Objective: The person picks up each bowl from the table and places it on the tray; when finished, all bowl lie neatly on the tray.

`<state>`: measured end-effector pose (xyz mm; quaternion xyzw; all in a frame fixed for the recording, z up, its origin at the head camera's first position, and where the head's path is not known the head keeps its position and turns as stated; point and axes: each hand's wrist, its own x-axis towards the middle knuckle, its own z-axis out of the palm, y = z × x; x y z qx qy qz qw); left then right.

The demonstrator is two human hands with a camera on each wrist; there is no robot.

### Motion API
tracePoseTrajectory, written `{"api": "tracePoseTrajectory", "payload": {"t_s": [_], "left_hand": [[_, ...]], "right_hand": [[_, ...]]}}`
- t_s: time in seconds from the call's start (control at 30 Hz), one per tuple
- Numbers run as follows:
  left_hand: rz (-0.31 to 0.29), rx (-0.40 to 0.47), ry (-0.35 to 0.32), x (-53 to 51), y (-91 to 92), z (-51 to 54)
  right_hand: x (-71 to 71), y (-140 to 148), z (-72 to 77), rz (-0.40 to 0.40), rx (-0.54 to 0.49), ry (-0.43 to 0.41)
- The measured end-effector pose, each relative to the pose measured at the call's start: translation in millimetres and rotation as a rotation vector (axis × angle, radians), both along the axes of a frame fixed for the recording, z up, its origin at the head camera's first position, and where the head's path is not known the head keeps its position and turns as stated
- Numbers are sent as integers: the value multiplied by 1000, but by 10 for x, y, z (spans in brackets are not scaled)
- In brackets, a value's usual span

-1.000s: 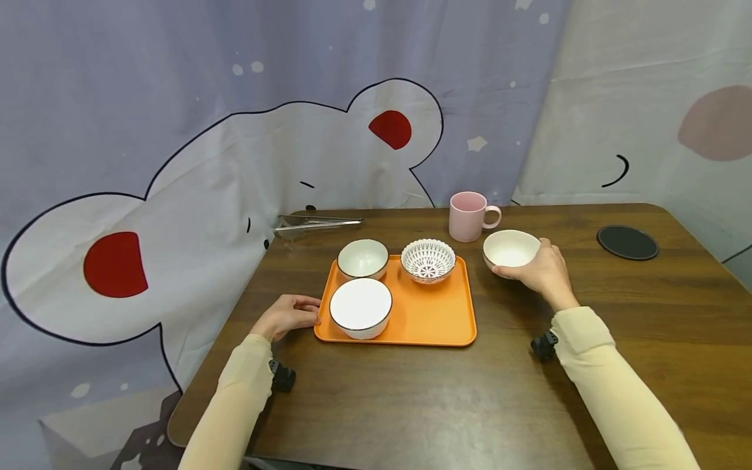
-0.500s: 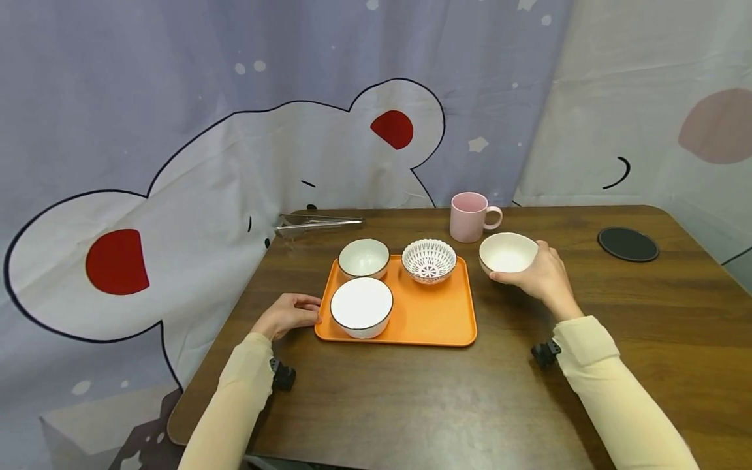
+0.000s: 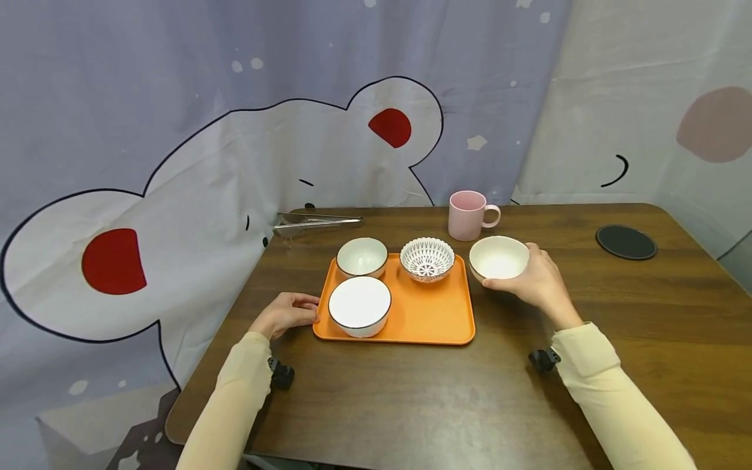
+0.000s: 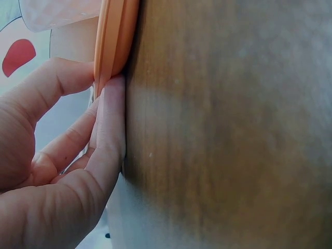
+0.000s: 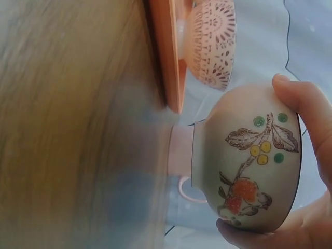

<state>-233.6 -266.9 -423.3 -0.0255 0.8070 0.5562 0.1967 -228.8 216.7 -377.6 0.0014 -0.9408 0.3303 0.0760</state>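
My right hand grips a white bowl by its rim, just right of the orange tray. In the right wrist view that bowl shows painted fruit and leaves, and its foot is raised off the table. My left hand pinches the tray's left edge; in the left wrist view the thumb lies on the rim and the fingers against its underside. On the tray sit a patterned bowl, a pale bowl at the back left and a dark-rimmed white bowl in front of it.
Behind the raised bowl stands a pink mug. Metal tongs lie at the back left of the wooden table. A round black coaster lies at the far right. A printed curtain hangs behind the table.
My right hand has carried the white bowl a short way left and slightly toward me, closer to the tray. The left hand and the tray have stayed in place.
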Motion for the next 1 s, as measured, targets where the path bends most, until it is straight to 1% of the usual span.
{"api": "tracePoseTrajectory", "payload": {"t_s": [0.2, 0.5, 0.6, 0.67, 0.8, 1.0], "left_hand": [[8, -5, 1, -11, -1, -8], [-6, 3, 4, 4, 8, -1], [0, 9, 2, 7, 13, 4], [-10, 7, 6, 11, 13, 11], [4, 5, -5, 11, 18, 14], [2, 4, -6, 10, 14, 6]], "right_hand": [[56, -50, 24, 25, -5, 8], [173, -136, 56, 50, -14, 21], [210, -172, 65, 63, -22, 24], [236, -196, 72, 69, -28, 23], [276, -241, 80, 82, -33, 21], [331, -300, 92, 103, -29, 12]]}}
